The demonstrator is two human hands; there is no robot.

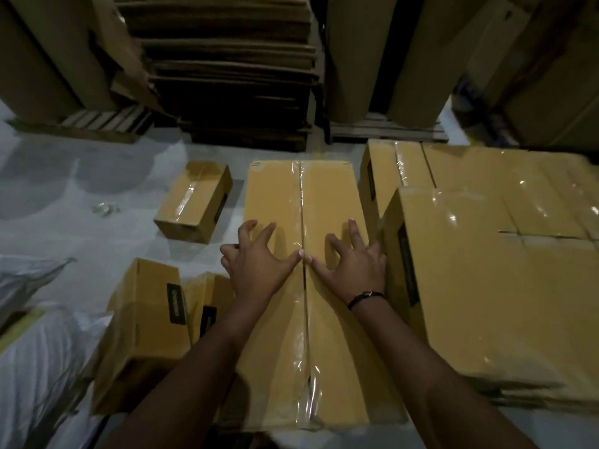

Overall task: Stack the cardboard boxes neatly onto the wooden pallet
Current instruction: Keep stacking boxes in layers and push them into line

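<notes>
Two bare forearms [194, 367] are reaching forward from the bottom edge, over the long taped box [324, 196].

Behind the far end of this box, a tall pile of flattened cardboard [227, 76] is standing, with big brown rolls [421, 59] at both its sides. Just to the right of the long box, a wide stack of taped boxes [470, 286] is lying; its near left corner is touching the long box or almost touching it, I cannot tell which.

The long box itself is lying flat in the middle, and clear tape is running along its centre seam. To its left, close to the near end, two upright boxes [146, 319] with dark labels are standing side by side. Further left a white bag [39, 367] is lying. One small box [194, 202] is sitting on the grey floor [81, 176], left of the far end and apart from it.

On top of the long box, the left hand [259, 267] and the right hand [351, 264] are pressing down. Each grip is spread, with arched fingers, and the thumbs are almost meeting at the seam. A dark wristband [364, 298] is circling the right wrist.
</notes>
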